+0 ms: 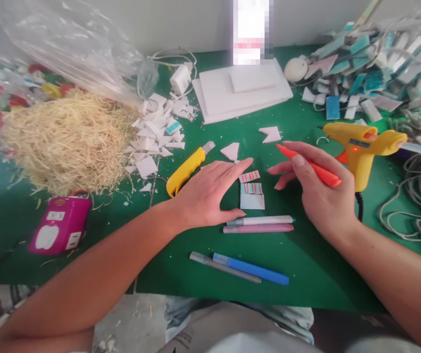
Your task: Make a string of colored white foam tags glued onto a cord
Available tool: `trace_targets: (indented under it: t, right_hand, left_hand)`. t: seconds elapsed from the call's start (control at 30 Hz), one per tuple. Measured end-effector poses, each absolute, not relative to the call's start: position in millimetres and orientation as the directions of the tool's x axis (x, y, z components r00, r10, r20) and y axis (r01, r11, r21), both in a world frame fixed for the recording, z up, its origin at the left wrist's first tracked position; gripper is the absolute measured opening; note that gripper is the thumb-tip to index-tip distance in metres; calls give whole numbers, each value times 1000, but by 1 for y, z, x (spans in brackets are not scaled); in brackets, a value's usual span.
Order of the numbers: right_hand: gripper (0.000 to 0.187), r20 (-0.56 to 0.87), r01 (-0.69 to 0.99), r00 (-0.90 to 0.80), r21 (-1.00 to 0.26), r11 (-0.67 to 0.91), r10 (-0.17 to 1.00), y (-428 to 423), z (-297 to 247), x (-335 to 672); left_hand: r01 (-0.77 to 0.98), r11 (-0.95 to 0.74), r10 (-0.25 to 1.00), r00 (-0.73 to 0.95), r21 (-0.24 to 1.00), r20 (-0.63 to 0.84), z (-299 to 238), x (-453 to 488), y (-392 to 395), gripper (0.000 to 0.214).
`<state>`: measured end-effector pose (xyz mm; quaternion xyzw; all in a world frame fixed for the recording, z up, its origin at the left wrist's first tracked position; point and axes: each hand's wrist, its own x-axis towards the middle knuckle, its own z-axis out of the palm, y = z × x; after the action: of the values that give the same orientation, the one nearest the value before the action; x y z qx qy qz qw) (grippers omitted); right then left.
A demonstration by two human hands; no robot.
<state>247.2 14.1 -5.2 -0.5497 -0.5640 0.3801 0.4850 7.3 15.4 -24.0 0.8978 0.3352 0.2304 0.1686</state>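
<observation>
In my right hand [321,186] is an orange marker pen [317,169], its tip pointing up and left above the table. My left hand [210,191] lies palm down with fingers stretched, just left of a small striped foam piece [251,189] and a pale blue piece [252,201]. Another red-striped strip [249,176] sits beyond them, near my left index finger. Below the pieces lie a white marker [260,220] and a pink marker [258,228]. Partly behind my left hand is a yellow utility knife [188,169], its blade out.
At right a yellow glue gun [361,147] stands near a tangle of grey cord [412,196]. White boards [243,93], foam scraps [155,132] and wood shavings [70,142] lie further back. Nearer me are a blue marker [250,268], a grey marker [225,267] and a magenta power socket [61,225].
</observation>
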Motion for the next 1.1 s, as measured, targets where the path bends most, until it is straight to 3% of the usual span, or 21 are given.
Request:
trace_targets:
  t: [0.13,0.23,0.47,0.6,0.8,0.93,1.1]
  right_hand:
    - [21,145,390,15,-912,128,989,13,-6,251]
    - [31,157,510,-87,-841,180,984,11,-7,255]
    - [37,191,565,-198,-779,271,961,10,-9,259]
    - [37,185,578,-199,-771,267,962,12,-10,261]
    - [36,202,565,-186,-779,273,962,12,-9,262]
    - [35,205,569,-188,-774,277,960,13,-9,263]
    - [35,197,564,-196,-779,274,961,14,-9,262]
  left_hand:
    - [524,-727,672,676,444,302,-25,5,15,88]
    - [523,-726,672,678,447,298,-26,4,15,89]
    - [503,-745,653,686,438,322,-28,2,16,81]
    - [502,-764,640,671,405,374,-25,2,15,64]
    - [661,-676,716,483,326,504,-20,1,15,28]
    - [701,-648,733,468,298,494,-20,2,17,31]
    - [588,-745,658,570,314,493,-19,5,19,48]
